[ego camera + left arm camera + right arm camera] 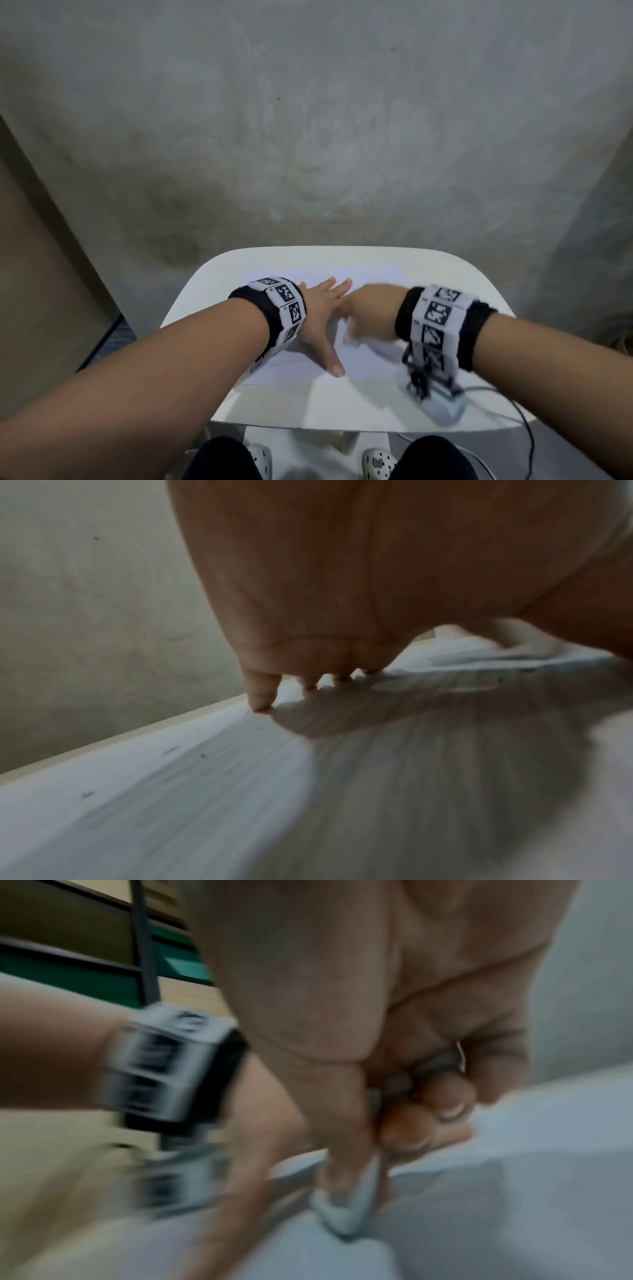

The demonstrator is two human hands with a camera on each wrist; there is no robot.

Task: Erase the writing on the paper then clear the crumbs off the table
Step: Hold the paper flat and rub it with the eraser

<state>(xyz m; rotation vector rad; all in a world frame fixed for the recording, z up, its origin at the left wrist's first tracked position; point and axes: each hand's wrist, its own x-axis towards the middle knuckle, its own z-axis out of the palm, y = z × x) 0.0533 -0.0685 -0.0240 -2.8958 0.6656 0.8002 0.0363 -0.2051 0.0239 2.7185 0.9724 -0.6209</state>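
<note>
A white sheet of paper lies on the small white table. My left hand presses flat on the paper with straight, spread fingers. My right hand, blurred by motion, pinches a white eraser just right of the left hand; its lower end touches the paper. In the right wrist view the eraser sits between thumb and fingers. Small dark crumbs dot the paper near the left hand. I see no writing clearly.
The table stands against a grey concrete wall. A black cable hangs off the table's right front edge. My knees and patterned shoes show below the front edge. A brown panel stands at the left.
</note>
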